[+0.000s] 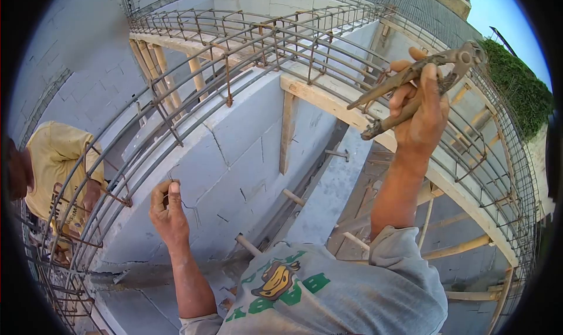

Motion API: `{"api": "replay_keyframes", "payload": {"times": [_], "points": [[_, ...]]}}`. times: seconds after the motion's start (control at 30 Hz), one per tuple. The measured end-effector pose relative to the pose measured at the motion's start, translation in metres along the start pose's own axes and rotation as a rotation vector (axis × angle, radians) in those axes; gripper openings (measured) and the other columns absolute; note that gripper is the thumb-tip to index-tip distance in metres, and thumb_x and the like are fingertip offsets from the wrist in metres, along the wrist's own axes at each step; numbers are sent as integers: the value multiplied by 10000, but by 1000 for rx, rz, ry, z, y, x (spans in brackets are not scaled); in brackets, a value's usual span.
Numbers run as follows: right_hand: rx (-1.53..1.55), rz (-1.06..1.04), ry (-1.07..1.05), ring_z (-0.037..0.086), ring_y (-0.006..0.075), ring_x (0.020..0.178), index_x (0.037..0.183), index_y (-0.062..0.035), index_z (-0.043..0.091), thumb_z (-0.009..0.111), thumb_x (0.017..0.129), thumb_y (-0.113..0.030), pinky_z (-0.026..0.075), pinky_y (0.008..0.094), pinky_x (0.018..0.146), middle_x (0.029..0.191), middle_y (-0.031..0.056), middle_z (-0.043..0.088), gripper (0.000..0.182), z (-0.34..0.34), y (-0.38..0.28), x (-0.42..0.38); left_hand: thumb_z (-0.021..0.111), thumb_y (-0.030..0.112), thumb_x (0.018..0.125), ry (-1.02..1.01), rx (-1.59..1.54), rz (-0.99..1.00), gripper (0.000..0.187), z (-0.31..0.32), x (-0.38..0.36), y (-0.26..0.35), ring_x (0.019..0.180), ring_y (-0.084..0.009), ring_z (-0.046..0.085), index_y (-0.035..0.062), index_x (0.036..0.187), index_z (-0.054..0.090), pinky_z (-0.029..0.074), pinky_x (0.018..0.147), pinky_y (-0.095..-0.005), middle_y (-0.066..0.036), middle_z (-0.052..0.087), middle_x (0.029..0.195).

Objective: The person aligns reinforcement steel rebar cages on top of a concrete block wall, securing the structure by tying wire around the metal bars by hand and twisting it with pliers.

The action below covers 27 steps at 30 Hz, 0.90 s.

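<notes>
Far left: a co-worker (56,165) in a yellow shirt, partly behind the rebar cage (264,42), a curved run of long grey bars and rusty ties sweeping from near left up and across to far right.

Left of centre, near: left hand (168,209) raised, fingers pinched narrow on a thin wire (183,203). Wire dark, short, kinked, poking up above the fingertips and trailing right and down. Hand just right of the cage bars, against the pale block wall (246,135); not clearly touching the bars.

Centre: wall of light grey blocks, with wooden props (287,133) and a plank (328,103) along its top edge under the cage.

Right, held high: right hand (419,115) closed around pincers (413,83). Tool rusty brown, long twin handles spread a little and pointing left, head at upper right against the cage. Fingers wrapped over both handles near the head.

Near, bottom: grey shirt with green print.
</notes>
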State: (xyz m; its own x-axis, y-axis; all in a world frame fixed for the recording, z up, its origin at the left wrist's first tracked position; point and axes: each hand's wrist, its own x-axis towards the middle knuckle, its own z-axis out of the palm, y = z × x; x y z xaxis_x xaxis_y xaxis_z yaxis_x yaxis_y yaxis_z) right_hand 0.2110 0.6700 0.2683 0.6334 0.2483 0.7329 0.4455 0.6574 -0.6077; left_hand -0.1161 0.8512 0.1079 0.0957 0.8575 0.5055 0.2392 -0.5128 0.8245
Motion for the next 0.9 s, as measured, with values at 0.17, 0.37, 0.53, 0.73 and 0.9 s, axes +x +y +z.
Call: {"api": "replay_keyframes", "payload": {"times": [0.17,0.37,0.53,0.73,0.9], "points": [[-632,-184,247,605,140,552,1019,31,644,494,937,-563,470,274,496,753,134,668,618,-56,-29,64,650,260,921,-16,52,57,213,22,3,-6,713,-127,559,48,925,668,455,654,-279,-37,629,817],[-1457,269,112,676,278,727,908,-8,703,400,820,-799,495,440,719,632,152,642,851,-108,26,98,659,200,898,-146,-56,-38,174,44,-3,4,632,-122,556,26,900,644,454,596,-281,-47,616,717],[-1877,268,-195,604,428,1007,1155,-45,650,331,866,-755,446,508,865,1032,250,656,831,-120,74,86,657,182,889,-114,-84,-101,159,25,-1,-2,631,-134,585,26,893,625,473,605,-281,-67,638,720],[-1613,-89,-86,608,398,1035,1206,-50,635,410,872,-715,454,482,898,1096,190,665,777,-104,102,64,646,168,886,-64,-138,-257,154,0,-9,-7,702,-147,627,24,920,608,498,655,-296,-85,671,770],[-924,-232,-286,517,319,1204,1266,3,548,553,963,-360,416,410,988,1264,183,569,473,47,77,-66,645,239,915,-150,-395,-336,211,9,1,-6,717,-117,606,33,951,624,491,656,-268,-55,671,819]]}}
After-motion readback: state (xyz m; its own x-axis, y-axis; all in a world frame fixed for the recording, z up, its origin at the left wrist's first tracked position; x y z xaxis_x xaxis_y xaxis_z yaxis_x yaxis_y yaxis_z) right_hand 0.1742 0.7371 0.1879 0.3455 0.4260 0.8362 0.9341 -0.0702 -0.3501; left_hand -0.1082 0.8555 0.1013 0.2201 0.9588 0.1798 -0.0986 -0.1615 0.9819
